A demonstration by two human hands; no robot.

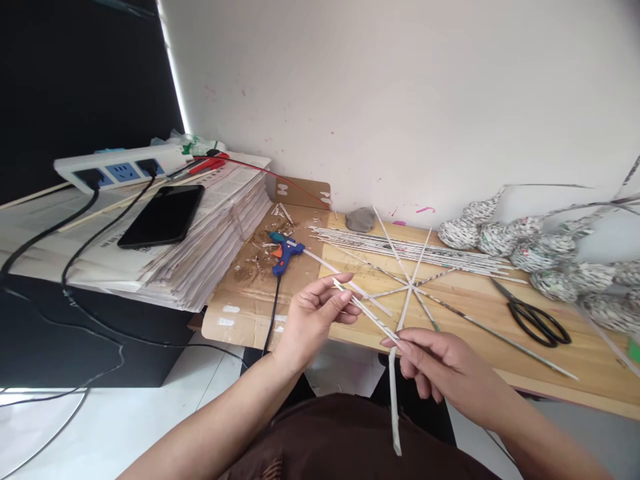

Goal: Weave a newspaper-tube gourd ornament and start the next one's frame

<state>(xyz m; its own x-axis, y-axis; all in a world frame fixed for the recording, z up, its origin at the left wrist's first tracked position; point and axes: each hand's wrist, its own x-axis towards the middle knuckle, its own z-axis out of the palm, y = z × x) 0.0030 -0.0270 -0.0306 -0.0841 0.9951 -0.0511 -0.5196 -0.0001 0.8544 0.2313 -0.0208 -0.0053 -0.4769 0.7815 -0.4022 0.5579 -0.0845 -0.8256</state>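
Between my two hands runs a thin rolled paper stick [375, 319]. My left hand [320, 313] pinches its upper end between thumb and fingers. The lower end is pinched in my right hand [437, 360]. Just beyond lies a star of paper sticks [411, 285], crossed at one centre on the wooden table; one of its arms passes behind my right fingers and sticks out over the table's front edge. A blue glue gun [286, 255] rests to the left of the star, with a white glue stick in its back.
Behind the star lies a bundle of paper sticks [410, 251]. Black scissors [535, 317] and several woven paper gourds [520, 247] are at the right. A newspaper stack [240, 227] carries a phone [163, 215] and a power strip [123, 167]; cords hang at the left.
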